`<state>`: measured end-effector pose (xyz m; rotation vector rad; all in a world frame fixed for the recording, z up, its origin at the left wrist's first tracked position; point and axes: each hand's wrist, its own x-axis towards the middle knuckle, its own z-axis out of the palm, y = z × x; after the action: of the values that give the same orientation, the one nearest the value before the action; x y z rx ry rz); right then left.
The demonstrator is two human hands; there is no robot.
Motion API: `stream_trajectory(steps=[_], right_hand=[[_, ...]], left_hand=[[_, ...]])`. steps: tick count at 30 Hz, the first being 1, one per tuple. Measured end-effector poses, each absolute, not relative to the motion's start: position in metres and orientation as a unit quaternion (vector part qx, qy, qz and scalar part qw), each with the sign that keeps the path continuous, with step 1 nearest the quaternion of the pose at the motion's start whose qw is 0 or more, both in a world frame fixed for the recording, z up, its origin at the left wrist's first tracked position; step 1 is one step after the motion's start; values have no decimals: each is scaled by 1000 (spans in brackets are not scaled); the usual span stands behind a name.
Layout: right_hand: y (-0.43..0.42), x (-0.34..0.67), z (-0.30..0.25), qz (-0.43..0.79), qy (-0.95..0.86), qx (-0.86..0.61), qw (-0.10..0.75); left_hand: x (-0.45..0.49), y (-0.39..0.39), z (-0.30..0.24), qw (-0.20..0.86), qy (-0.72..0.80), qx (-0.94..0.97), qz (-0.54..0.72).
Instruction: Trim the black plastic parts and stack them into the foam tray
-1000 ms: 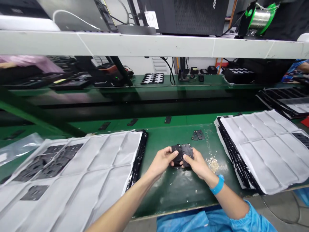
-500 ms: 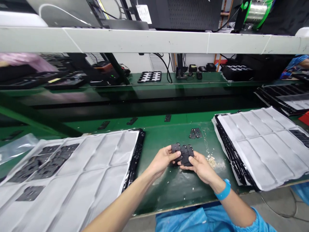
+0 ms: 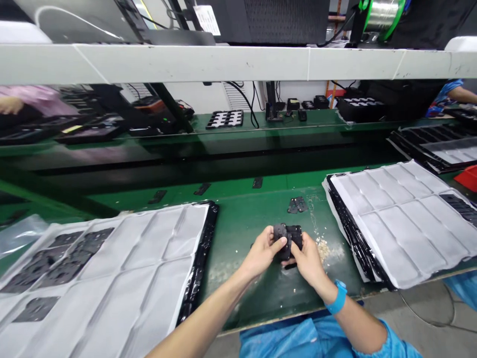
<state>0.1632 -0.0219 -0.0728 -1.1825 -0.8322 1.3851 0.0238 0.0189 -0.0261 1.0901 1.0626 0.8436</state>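
Over the green bench, my left hand (image 3: 265,248) grips flat black plates (image 3: 280,234) with small cut-outs, its thumb lying across their face. My right hand (image 3: 308,258) is closed on more black plates (image 3: 296,232) of the same kind, held right against the left ones. The two groups overlap, and fingers hide their lower parts, so I cannot tell where one ends. Just beyond my hands, a few similar plates (image 3: 297,204) lie on the bench. Pale crumbs (image 3: 322,248) are scattered beside my right hand.
A white compartment tray (image 3: 141,278) on a black stack lies left, holding several black plates (image 3: 70,263). Another white tray stack (image 3: 402,223) stands right. Single plates (image 3: 257,182) lie along the green strip behind. A white shelf beam (image 3: 194,64) crosses above; co-workers' arms show at the far sides.
Both hands have come closer together, and the plates they hold now overlap more. The view has shifted slightly, with the surroundings sliding left in the picture.
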Motion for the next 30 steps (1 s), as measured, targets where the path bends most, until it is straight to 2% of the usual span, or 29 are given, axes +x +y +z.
stream_trajectory(steps=[8,15,22,26,30], right_hand=[[-31,192,-52,540,-374,-534,532],[-44,267,5,540,-382,-485,572],[-57,390,42,418,-327,-501,684],[-75,443,37,336,-270,-531,730],[-101,462,21,298,-229,-560,738]], left_hand=[[45,31,-12,643,456,516,335],[121,67,35,675,365,597,233],[268,114,82,694,219,675,120],[384,158,85,654,227,716,84],[497,188,74,592,269,759,48]])
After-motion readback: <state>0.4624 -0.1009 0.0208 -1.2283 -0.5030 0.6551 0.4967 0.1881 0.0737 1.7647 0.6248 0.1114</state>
